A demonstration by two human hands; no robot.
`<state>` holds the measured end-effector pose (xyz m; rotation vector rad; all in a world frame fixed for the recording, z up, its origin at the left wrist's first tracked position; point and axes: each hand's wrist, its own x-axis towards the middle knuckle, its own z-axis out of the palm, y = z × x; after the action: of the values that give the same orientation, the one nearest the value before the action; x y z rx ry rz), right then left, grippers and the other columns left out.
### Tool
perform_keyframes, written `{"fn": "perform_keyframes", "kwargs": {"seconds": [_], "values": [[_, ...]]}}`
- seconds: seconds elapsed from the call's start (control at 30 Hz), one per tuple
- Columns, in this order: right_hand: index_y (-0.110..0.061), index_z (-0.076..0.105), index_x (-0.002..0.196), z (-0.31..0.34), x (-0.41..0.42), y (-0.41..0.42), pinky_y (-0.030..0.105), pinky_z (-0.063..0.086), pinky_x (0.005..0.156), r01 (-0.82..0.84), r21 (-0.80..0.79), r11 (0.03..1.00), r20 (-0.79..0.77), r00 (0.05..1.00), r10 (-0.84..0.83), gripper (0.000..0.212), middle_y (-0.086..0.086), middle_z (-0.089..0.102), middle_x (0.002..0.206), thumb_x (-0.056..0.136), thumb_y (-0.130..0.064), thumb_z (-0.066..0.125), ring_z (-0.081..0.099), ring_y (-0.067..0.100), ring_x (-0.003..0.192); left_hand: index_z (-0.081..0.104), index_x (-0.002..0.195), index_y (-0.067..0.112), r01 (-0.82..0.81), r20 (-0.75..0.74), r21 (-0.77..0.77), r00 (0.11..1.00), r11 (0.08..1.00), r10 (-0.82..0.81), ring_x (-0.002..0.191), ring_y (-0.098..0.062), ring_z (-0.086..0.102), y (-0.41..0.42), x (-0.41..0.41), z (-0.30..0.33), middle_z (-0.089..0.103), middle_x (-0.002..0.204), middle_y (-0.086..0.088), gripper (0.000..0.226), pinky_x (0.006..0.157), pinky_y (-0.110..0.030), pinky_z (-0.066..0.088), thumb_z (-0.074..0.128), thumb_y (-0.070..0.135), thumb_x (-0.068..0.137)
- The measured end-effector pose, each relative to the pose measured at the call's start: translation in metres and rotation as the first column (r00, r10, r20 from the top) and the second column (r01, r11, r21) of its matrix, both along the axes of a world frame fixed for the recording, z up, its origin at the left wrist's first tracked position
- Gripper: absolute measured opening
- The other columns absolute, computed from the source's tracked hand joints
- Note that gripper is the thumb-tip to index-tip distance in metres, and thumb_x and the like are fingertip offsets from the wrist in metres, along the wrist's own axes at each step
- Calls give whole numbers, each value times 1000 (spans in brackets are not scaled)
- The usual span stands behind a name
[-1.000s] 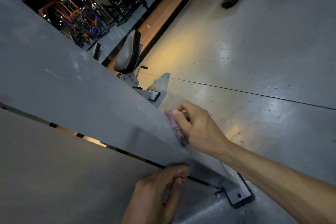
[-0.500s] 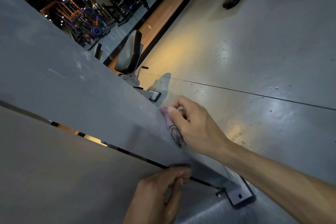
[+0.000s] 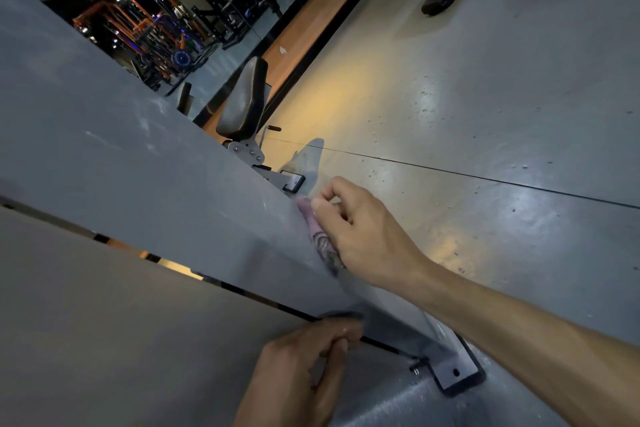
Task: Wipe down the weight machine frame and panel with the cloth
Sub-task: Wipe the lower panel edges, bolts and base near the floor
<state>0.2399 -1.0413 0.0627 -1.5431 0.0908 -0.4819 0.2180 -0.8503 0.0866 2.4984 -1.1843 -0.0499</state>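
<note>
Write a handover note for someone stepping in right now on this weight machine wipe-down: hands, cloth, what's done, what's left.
Right hand: grips the bunched pink cloth and presses it against the far edge of the grey frame beam.
Left hand: fingers curled onto the near lower edge of the beam, at the gap above the panel, bracing.
Done: cannot tell from the surface which stretches have been wiped; smudges show higher up the beam.
Left: the beam's upper length, its foot plate and the panel.
</note>
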Motion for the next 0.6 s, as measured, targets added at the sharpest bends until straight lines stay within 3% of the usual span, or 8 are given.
{"fn": "perform_keyframes", "kwargs": {"seconds": [0.07,0.17,0.3,0.4,0.5,0.6], "values": [[-20,53,87,4,-2,0,13,36,51,10,-7,1000,17,1000,-10,24,-11,51,57,108,-30,46,50,-2,50,75,107,36,5,7,15,1000,1000,-6,93,14,67,0,1,1,71,101,31,27,83,-3,47,53,28,92],[-18,51,87,-21,-8,-2,15,35,52,-18,-13,1000,-83,996,17,25,-18,55,53,108,-29,46,50,-4,50,74,107,36,36,47,19,998,999,-36,94,15,66,1,2,0,70,102,31,24,83,-3,47,59,24,93],[-17,52,89,-39,-19,2,25,36,55,6,-33,999,-210,978,-13,27,-2,59,65,108,-34,45,47,5,52,75,106,36,44,36,8,998,999,-44,93,14,67,3,2,0,71,101,31,31,82,-2,46,65,12,89],[-18,53,89,-6,-32,7,16,38,47,-6,12,1000,-115,993,8,29,0,62,62,106,-39,43,53,2,47,74,105,35,64,31,3,997,998,-64,91,14,67,2,2,1,69,98,31,26,82,-2,46,58,18,92],[-18,53,90,21,-43,11,15,37,46,-4,28,1000,7,1000,4,27,-6,58,57,107,-35,43,54,1,47,72,107,36,50,28,7,998,999,-51,90,17,66,0,2,3,69,97,35,28,81,0,44,54,24,89],[-17,54,90,23,-46,13,13,33,45,0,51,999,30,1000,-2,24,-15,53,52,108,-30,43,52,-1,48,69,111,39,50,51,19,997,999,-51,88,17,66,0,3,3,68,97,37,29,80,-4,48,55,25,89]]}}
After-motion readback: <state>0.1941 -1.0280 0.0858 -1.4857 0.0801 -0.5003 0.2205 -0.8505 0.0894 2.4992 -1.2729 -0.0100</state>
